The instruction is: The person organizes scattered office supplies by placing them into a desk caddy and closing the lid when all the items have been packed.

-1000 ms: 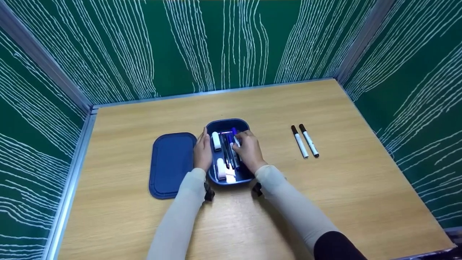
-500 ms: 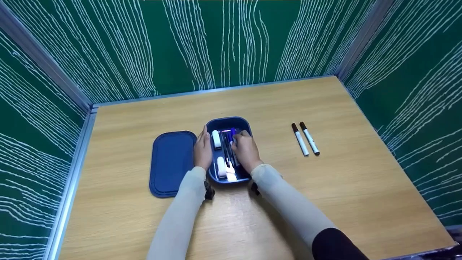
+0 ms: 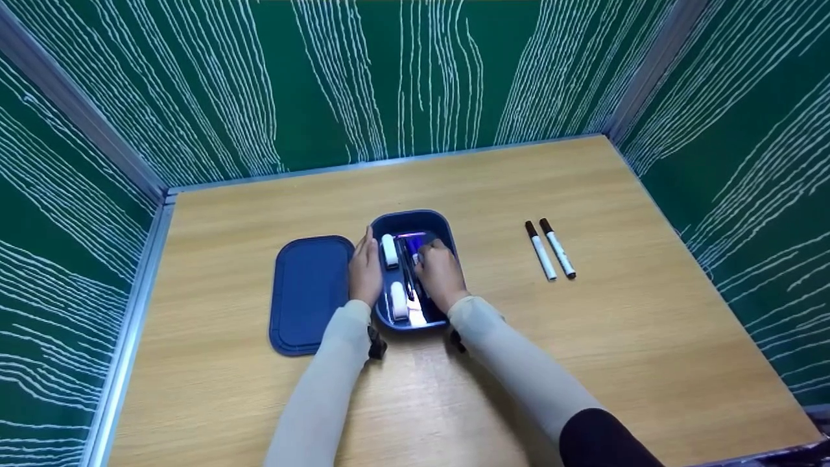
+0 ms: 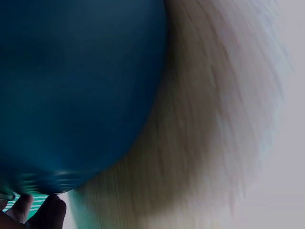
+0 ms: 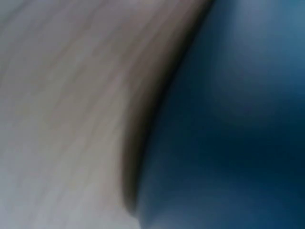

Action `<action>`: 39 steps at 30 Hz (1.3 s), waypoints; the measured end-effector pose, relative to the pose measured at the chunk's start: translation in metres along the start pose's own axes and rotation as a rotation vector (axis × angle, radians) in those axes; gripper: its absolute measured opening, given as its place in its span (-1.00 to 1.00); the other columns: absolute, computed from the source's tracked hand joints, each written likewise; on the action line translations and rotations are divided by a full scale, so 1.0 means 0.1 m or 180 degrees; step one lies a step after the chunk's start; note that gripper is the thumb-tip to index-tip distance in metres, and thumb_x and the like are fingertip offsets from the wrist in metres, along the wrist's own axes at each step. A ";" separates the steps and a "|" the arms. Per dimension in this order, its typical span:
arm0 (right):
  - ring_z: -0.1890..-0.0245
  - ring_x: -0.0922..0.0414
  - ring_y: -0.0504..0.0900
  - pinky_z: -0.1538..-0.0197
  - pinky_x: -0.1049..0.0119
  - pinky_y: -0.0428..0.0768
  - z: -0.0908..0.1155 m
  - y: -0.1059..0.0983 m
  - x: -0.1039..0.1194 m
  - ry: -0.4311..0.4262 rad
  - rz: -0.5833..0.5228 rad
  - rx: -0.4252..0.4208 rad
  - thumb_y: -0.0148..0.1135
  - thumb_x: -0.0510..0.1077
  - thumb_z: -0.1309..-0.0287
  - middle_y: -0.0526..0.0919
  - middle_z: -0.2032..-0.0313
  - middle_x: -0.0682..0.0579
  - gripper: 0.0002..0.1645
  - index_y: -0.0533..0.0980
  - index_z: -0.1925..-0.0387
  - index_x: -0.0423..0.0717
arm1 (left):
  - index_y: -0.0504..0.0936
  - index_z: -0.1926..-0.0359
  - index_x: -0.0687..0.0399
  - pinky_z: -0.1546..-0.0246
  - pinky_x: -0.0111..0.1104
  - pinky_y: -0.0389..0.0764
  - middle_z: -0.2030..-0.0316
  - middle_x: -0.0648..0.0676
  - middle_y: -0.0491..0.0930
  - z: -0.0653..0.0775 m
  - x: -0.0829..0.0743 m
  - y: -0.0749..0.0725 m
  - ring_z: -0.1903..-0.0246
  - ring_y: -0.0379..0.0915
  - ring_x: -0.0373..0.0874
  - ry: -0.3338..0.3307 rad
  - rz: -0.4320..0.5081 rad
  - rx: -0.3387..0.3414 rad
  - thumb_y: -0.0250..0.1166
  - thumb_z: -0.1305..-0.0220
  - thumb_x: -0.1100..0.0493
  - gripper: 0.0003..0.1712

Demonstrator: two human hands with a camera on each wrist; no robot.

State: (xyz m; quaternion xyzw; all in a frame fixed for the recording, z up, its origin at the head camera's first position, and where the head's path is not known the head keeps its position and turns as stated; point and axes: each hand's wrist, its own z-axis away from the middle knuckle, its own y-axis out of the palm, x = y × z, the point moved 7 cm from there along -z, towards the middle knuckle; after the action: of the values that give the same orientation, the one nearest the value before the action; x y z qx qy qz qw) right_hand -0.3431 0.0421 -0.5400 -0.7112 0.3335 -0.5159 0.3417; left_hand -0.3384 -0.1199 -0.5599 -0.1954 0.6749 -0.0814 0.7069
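Observation:
In the head view, an oblong dark blue box (image 3: 425, 217) stands without its lid in the middle of the table. Along its left wall rests my left hand (image 3: 366, 269), fingers straight. Left-hand fingertips (image 4: 50, 212) show at the lower corner of the left wrist view, past the box's outer wall. My right hand (image 3: 442, 275) reaches inside with curled fingers and grips a blue-capped marker (image 3: 415, 244), mostly hidden beneath the hand. Beside it lie dark pens (image 3: 406, 269) and two white rounded items (image 3: 389, 251), one behind the other. The right wrist view has only box wall and table.
The flat blue lid (image 3: 310, 295) lies left of the box, near my left hand. Two white markers with dark caps (image 3: 539, 251) lie side by side on the wooden table (image 3: 648, 337) at the right. Green walls (image 3: 447, 71) with white lines enclose the back and sides.
My right hand has shifted slightly left and lower into the box, covering more of the markers. The left hand stays against the box wall.

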 end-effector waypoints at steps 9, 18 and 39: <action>0.32 -0.10 0.68 0.24 0.07 0.68 0.02 0.03 -0.01 0.0011 0.0030 -0.0043 0.30 -0.31 -0.08 0.58 0.30 -0.15 -0.95 0.62 0.38 -0.24 | 0.11 -0.53 -0.20 -0.49 -0.19 0.05 -0.48 0.00 0.17 0.00 -0.02 0.00 -0.48 0.03 -0.05 0.0046 -0.0024 0.0007 -0.25 -0.59 -0.14 -0.42; 0.34 -0.12 0.69 0.26 0.06 0.67 0.01 0.03 0.01 0.0025 0.0039 -0.0087 0.33 -0.32 -0.04 0.58 0.31 -0.16 -0.89 0.63 0.32 -0.25 | 0.09 -0.54 -0.10 -0.50 -0.16 0.01 -0.50 -0.01 0.13 -0.02 -0.01 0.02 -0.50 -0.02 -0.06 0.0005 0.0018 0.0052 -0.27 -0.60 -0.13 -0.39; 0.32 -0.06 0.68 0.22 0.10 0.68 0.03 0.11 -0.03 0.0155 -0.0037 0.0130 0.28 -0.28 -0.10 0.56 0.26 -0.10 -0.86 0.64 0.27 -0.23 | 0.07 -0.54 -0.27 -0.50 -0.16 0.01 -0.50 -0.01 0.13 0.00 0.03 0.01 -0.50 -0.02 -0.04 -0.0056 0.0046 0.0005 -0.29 -0.58 -0.18 -0.41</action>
State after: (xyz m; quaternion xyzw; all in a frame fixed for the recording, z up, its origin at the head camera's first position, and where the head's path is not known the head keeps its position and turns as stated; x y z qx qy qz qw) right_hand -0.3418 0.0391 -0.5509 -0.6932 0.3270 -0.5417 0.3450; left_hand -0.3381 -0.1200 -0.5628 -0.1906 0.6699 -0.0751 0.7136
